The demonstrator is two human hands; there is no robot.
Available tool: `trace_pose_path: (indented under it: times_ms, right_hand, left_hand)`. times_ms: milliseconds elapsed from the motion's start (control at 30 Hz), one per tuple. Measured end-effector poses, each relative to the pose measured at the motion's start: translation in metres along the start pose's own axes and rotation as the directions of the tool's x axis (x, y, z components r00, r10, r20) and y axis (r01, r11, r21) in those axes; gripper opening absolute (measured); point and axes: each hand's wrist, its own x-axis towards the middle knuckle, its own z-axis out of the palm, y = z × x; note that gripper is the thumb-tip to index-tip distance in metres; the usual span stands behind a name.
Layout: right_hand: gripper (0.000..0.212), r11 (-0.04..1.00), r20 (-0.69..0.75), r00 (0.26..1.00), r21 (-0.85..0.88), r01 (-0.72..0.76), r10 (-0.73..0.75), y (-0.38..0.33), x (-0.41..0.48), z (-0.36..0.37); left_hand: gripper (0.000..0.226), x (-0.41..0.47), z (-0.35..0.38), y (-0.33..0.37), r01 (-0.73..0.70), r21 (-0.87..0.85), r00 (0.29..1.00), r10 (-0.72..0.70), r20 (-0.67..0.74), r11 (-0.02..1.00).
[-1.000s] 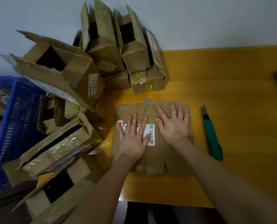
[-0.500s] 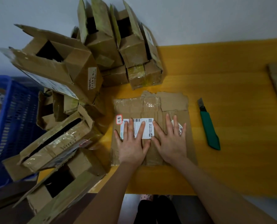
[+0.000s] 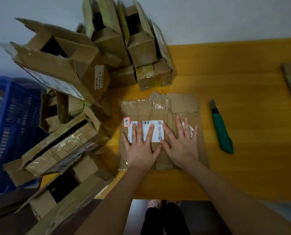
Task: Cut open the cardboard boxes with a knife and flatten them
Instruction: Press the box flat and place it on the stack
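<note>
head view: left hand [image 3: 140, 148] and right hand [image 3: 182, 146] press flat, fingers spread, side by side on flattened box [image 3: 160, 106].

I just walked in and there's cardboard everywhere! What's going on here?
A person presses the left hand and right hand, fingers spread, on a flattened cardboard box on the yellow table. The green knife lies apart to the right, touched by no one. A pile of open boxes waits at the left, not yet flattened, beside a blue crate.
</note>
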Motion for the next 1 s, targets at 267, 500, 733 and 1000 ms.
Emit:
trace_pose_path:
  times_ms: [267,500,733,1000]
  right_hand:
    - [0.056,0.998,0.136,0.99,0.061,0.022,-0.03,0.005,-0.003,-0.027]
    - [0.096,0.825,0.206,0.881,0.311,-0.473,0.427,0.012,-0.027,-0.06]
    - [0.103,0.229,0.418,0.726,0.759,-0.61,0.546,0.021,-0.029,-0.079]
    - [0.086,0.125,0.356,0.768,0.864,-0.488,0.533,0.077,-0.052,-0.13]
  left_hand:
    - [0.067,0.0,-0.026,-0.005,0.042,-0.064,0.995,-0.036,0.094,0.997]
    - [0.083,0.001,-0.065,-0.011,0.431,-0.32,0.899,-0.369,0.237,0.844]
    - [0.074,0.005,-0.094,-0.003,0.46,-0.476,0.878,-0.462,0.121,0.75]
    - [0.042,0.009,-0.123,0.044,0.486,-0.633,0.839,-0.524,0.144,0.602]
